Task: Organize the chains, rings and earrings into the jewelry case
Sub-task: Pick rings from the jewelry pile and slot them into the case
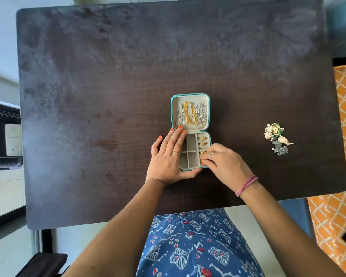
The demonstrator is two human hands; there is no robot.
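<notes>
Jewelry case [190, 132], teal outside and pale grey inside, is lying open near the middle of the frame on the dark worktop [88, 96], its lid half lying flat toward the top of the picture. Chains are sitting in that lid: a gold chain [190, 113] in the middle with silver chains [201, 114] on either side. Gold rings [202, 143] are sitting in the padded slots along the right side of the lower half, while the square compartments beside them are showing only bare lining. Left hand [169, 158] is lying flat with straight fingers along the case's left edge, fingertips reaching the hinge and thumb pressing the bottom edge, so this grip is spread open and steadying the case. Right hand [224, 163] is curling its fingers at the lowest ring slot, at the case's lower right corner; whether this grip is pinching a ring I cannot tell, since the fingertips are covering the spot. Earrings [275, 137] are lying in a small heap at the right of the frame, well apart from the case. Blue patterned dress [196, 246] is filling the bottom centre.
</notes>
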